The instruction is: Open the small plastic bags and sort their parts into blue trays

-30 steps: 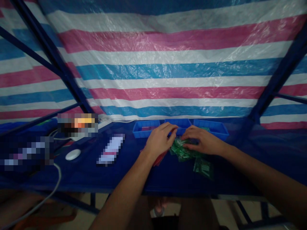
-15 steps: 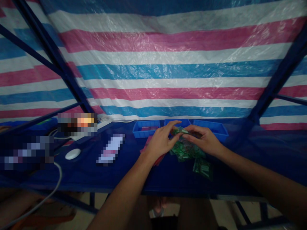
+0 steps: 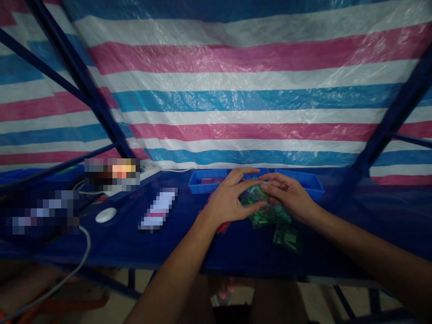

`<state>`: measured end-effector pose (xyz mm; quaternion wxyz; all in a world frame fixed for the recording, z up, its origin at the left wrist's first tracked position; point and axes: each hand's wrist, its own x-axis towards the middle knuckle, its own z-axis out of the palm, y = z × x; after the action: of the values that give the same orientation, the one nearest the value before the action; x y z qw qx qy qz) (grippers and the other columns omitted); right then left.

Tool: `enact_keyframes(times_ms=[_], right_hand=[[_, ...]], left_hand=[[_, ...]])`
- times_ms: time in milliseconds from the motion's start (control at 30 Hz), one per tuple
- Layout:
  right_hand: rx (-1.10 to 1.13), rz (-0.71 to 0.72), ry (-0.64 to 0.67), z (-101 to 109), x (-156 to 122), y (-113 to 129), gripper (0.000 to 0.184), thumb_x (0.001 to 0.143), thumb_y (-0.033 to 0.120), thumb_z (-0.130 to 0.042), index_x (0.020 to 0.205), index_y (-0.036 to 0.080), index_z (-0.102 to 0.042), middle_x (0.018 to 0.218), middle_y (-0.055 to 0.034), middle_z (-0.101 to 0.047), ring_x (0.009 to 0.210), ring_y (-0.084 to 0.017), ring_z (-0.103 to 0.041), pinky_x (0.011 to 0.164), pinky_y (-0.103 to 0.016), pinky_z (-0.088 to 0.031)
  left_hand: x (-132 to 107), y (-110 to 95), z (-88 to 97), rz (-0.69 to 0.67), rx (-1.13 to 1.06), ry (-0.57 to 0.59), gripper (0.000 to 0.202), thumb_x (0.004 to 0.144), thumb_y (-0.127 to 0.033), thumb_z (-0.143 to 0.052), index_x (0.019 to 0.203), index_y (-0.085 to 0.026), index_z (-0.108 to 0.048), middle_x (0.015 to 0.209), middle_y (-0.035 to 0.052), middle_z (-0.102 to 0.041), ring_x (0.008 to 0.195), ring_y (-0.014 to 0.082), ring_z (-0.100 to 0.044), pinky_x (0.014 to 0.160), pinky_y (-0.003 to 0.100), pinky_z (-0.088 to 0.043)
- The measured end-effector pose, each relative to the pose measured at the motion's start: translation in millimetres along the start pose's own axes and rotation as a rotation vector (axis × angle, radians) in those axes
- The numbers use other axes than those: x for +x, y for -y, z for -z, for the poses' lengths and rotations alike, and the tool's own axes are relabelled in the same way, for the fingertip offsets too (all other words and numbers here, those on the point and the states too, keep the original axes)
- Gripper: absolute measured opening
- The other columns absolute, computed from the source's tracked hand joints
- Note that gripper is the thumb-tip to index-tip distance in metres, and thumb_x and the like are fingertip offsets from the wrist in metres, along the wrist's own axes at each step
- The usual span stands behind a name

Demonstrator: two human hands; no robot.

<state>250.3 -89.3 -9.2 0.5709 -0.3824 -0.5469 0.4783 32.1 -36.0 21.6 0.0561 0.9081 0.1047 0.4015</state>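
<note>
A pile of small green plastic packets point(image 3: 261, 219) lies on the blue table under my hands. My left hand point(image 3: 232, 198) is at the pile's left side, thumb and fingers spread apart around the shiny green plastic. My right hand point(image 3: 285, 193) has its thumb and fingers closed at the upper right of the pile, pinching what looks like one green packet point(image 3: 253, 193). Blur and the fingers hide part of that packet. One loose green packet point(image 3: 286, 237) rests nearer the front edge. Red packets point(image 3: 222, 226) show partly beneath my left wrist.
Behind my hands stand a left blue tray point(image 3: 197, 185) with something reddish inside, a right blue tray point(image 3: 317, 185) and a mostly covered middle one. To the left lie a blurred-out phone point(image 3: 158, 209), a white mouse-like object point(image 3: 105, 215), a power strip and cables.
Both hands were close together, holding a small green packet. Now my left fingers and thumb have spread apart and dropped slightly over the pile. The view has shifted slightly.
</note>
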Motion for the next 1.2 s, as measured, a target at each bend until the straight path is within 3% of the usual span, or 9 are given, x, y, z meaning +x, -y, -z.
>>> enact_keyframes(times_ms=[167,400,533,733,800,900,1033,1133,1200], right_hand=[[0.06,-0.024,-0.017,3.7,0.0,6.6,0.028,0.089,0.046,-0.08,0.105,0.023,-0.079,0.088,-0.0022,-0.07,0.062,-0.011,-0.05,0.053,-0.025,-0.039],[-0.081,0.025,0.031,5.5,0.3,12.4,0.039,0.084,0.045,-0.085,0.117,0.025,-0.077,0.085,-0.0007,-0.071,0.063,-0.012,-0.053,0.054,-0.026,-0.039],[-0.132,0.013,-0.04,8.4,3.5,8.9,0.037,0.077,0.049,-0.089,0.1,0.022,-0.078,0.071,0.0014,-0.065,0.056,-0.011,-0.049,0.048,-0.026,-0.037],[0.082,-0.16,-0.086,7.7,4.8,9.0,0.04,0.076,0.052,-0.09,0.078,0.02,-0.067,0.058,0.005,-0.052,0.046,-0.007,-0.038,0.039,-0.021,-0.024],[0.136,-0.243,-0.046,6.7,4.4,8.5,0.043,0.075,0.052,-0.09,0.073,0.019,-0.063,0.057,0.005,-0.051,0.044,-0.006,-0.037,0.037,-0.02,-0.019],[0.091,-0.293,-0.008,6.1,3.2,8.6,0.042,0.078,0.057,-0.086,0.079,0.02,-0.065,0.06,0.0035,-0.056,0.044,-0.008,-0.042,0.037,-0.02,-0.019],[-0.126,-0.049,-0.073,5.6,1.2,10.9,0.041,0.089,0.061,-0.074,0.108,0.025,-0.073,0.078,-0.0001,-0.069,0.056,-0.012,-0.055,0.045,-0.024,-0.039],[-0.235,0.155,-0.067,3.6,0.9,8.6,0.04,0.084,0.054,-0.081,0.114,0.029,-0.074,0.097,-0.0028,-0.076,0.078,-0.019,-0.068,0.07,-0.032,-0.057],[-0.242,0.202,-0.049,4.1,2.3,5.5,0.038,0.082,0.049,-0.085,0.112,0.029,-0.074,0.104,-0.0036,-0.077,0.091,-0.022,-0.072,0.083,-0.036,-0.059]], left_hand=[[-1.9,5.9,-10.1,0.029,-0.017,0.012,0.035,0.098,-0.019,-0.065,0.132,-0.025,-0.066,0.139,0.0097,-0.064,0.128,0.0229,-0.064,0.107,0.043,-0.057],[1.5,-1.9,-5.9,0.098,-0.075,0.022,0.025,0.104,-0.03,-0.06,0.124,-0.02,-0.071,0.119,0.0099,-0.074,0.111,0.0219,-0.071,0.098,0.038,-0.06],[2.4,-3.7,-7.7,0.167,-0.066,0.006,0.023,0.105,-0.032,-0.059,0.118,-0.02,-0.072,0.112,0.0085,-0.077,0.104,0.0219,-0.074,0.095,0.038,-0.06],[2.2,-5.4,-7.0,0.164,-0.043,-0.051,0.063,0.09,-0.032,-0.079,0.147,-0.028,-0.054,0.148,0.0104,-0.06,0.135,0.0269,-0.06,0.111,0.046,-0.054],[2.0,-3.8,-5.3,0.107,-0.021,-0.049,0.048,0.093,-0.021,-0.073,0.139,-0.029,-0.062,0.15,0.0088,-0.057,0.139,0.0263,-0.056,0.114,0.048,-0.051],[1.5,0.0,-4.7,0.071,-0.027,-0.041,0.026,0.098,-0.013,-0.063,0.119,-0.024,-0.073,0.128,0.0073,-0.071,0.122,0.0227,-0.066,0.106,0.044,-0.055],[2.0,1.3,-7.2,0.183,-0.016,-0.071,0.014,0.1,-0.023,-0.064,0.11,-0.019,-0.073,0.106,0.0071,-0.077,0.099,0.0213,-0.072,0.092,0.039,-0.058],[2.7,-0.3,-9.5,0.251,0.007,-0.062,0.016,0.099,-0.028,-0.066,0.11,-0.018,-0.072,0.101,0.0065,-0.078,0.092,0.0213,-0.073,0.086,0.037,-0.059],[2.7,-0.7,-10.6,0.271,-0.009,-0.051,0.022,0.099,-0.031,-0.067,0.116,-0.019,-0.071,0.102,0.0058,-0.078,0.091,0.0209,-0.074,0.086,0.036,-0.059]])
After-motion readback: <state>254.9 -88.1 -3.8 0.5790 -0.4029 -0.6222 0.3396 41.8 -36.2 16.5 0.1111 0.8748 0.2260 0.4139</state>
